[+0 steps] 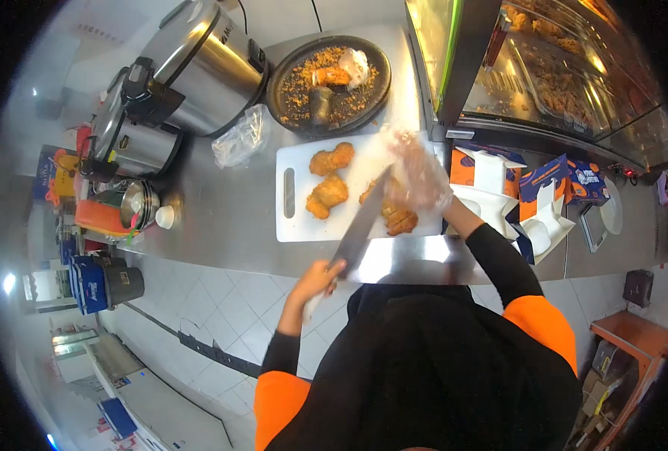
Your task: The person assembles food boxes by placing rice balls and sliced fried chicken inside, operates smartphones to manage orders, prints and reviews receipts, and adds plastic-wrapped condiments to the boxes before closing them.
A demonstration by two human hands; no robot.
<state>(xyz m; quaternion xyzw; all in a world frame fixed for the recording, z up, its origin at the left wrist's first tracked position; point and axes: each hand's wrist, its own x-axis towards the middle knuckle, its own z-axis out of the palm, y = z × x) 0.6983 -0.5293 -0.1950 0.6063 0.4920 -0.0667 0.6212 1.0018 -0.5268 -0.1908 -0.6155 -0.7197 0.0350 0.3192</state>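
Observation:
My left hand point(318, 282) grips the pale handle of a large kitchen knife point(362, 225), whose broad blade slants up over a white cutting board point(289, 230). In a clear plastic glove, my right hand point(421, 177) is blurred by motion at the board's right side, beside the blade's tip. Just below that hand lies browned fried chicken point(400, 219) with cut lines, partly hidden by blade and glove; whether the fingers touch it cannot be told. Two more fried pieces, an upper one point(332, 158) and a lower one point(327, 195), lie on the board's left half.
Behind the board stands a round dark tray point(273, 93) with crumbs, a fried piece and crumpled plastic. A plastic bag point(241, 138) and steel cookers point(215, 73) are at left. Opened printed cartons point(542, 191) stand at right, below a glass display case point(559, 84) of fried food.

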